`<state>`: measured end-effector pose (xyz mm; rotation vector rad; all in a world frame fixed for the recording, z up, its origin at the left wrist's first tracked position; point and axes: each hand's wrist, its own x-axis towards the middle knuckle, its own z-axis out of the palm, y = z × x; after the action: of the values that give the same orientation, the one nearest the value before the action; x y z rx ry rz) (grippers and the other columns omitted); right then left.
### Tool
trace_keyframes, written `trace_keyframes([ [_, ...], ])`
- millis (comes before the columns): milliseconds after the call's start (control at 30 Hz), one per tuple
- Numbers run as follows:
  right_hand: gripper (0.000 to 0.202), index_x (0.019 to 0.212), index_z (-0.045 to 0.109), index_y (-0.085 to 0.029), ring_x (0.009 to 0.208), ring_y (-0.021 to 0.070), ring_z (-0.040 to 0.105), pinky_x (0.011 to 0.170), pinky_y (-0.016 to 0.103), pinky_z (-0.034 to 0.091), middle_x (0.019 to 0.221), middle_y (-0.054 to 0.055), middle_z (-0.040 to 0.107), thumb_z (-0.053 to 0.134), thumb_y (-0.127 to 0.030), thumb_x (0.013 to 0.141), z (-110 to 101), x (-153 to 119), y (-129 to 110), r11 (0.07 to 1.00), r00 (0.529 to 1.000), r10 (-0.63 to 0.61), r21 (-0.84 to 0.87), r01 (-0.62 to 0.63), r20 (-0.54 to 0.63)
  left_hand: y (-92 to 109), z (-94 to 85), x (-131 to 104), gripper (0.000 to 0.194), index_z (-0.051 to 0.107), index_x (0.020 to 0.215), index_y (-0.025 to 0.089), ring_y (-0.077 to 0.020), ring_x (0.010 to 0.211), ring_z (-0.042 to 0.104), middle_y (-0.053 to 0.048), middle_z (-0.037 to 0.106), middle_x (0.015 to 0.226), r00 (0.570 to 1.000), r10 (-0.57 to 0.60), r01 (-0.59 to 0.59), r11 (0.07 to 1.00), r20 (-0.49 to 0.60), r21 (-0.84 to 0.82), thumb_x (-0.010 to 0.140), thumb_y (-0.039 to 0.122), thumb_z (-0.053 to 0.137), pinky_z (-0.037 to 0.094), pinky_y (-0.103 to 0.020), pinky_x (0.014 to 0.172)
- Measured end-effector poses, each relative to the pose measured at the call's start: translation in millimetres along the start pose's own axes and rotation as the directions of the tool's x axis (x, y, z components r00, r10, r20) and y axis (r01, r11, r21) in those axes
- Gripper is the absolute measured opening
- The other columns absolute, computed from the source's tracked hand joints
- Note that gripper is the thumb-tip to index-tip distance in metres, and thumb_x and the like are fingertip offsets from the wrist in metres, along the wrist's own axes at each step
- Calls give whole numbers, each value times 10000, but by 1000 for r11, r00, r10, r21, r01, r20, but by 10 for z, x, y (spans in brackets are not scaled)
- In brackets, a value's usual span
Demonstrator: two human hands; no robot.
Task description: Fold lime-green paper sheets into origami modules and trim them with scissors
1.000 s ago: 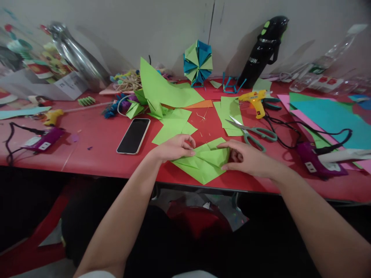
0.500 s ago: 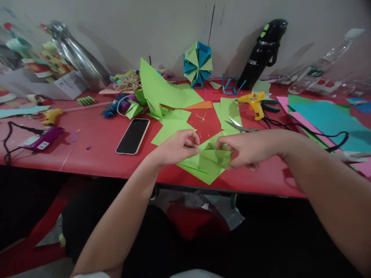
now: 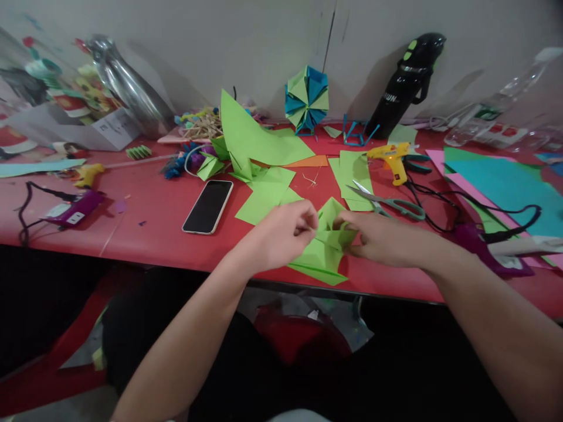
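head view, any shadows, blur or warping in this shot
Head view: soft shadows on the wall beside the black bottle; head view: clear bottle at right blurry, slanting outward; head view: folds in the green paper between left hand and right hand readable.

A hand could pass easily over the red tabletop (image 3: 158, 193) just left of the phone (image 3: 208, 206), as far as a purple socket block (image 3: 75, 212). Behind the phone I see a curled green sheet (image 3: 259, 138) rising in the way. Right of the phone, the left hand (image 3: 288, 234) and right hand (image 3: 372, 237) crowd the folded green paper (image 3: 323, 261); farther right, scissors (image 3: 382, 201), a yellow glue gun (image 3: 391, 159) and a looping black cord (image 3: 505, 234) obstruct. In front of the phone, a strip stays passable to the edge.
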<state>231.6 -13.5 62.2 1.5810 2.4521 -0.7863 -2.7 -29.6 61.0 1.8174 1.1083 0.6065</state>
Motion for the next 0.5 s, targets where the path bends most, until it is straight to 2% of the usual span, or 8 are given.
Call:
trace_keyframes([
  [100, 343, 1115, 608, -260, 895, 245, 658, 651, 302, 422, 1039, 60, 711, 636, -239, 774, -21, 42, 7, 996, 998, 20, -83, -15, 65, -136, -51, 81, 133, 511, 840, 208, -97, 554, 471, 31, 610, 672, 988, -133, 139, 987, 72, -76, 847, 175, 640, 348, -232, 529],
  [200, 187, 927, 590, -257, 765, 214, 617, 592, 307, 380, 897, 22, 678, 636, -247, 746, -83, 53, -44, 992, 983, 33, -125, -11, 179, -296, -54, 161, 174, 505, 823, 206, -86, 532, 432, 46, 573, 643, 969, -190, 210, 970, 155, -123, 812, 192, 678, 310, -230, 516],
  [333, 150, 808, 535, -250, 658, 186, 566, 534, 305, 325, 766, 1, 630, 650, -243, 712, -128, 76, -85, 998, 964, 29, -68, -11, 264, -465, -42, 239, 198, 513, 819, 207, -87, 538, 414, 54, 545, 630, 961, -177, 206, 970, 213, -127, 785, 228, 707, 295, -240, 526],
  [500, 151, 810, 553, -252, 645, 184, 564, 525, 307, 326, 747, -3, 625, 656, -254, 700, -113, 135, -32, 1000, 959, 15, -26, -8, 282, -502, -61, 276, 217, 501, 793, 208, -95, 558, 410, 52, 537, 632, 956, -170, 204, 971, 240, -124, 771, 233, 715, 294, -250, 537],
])
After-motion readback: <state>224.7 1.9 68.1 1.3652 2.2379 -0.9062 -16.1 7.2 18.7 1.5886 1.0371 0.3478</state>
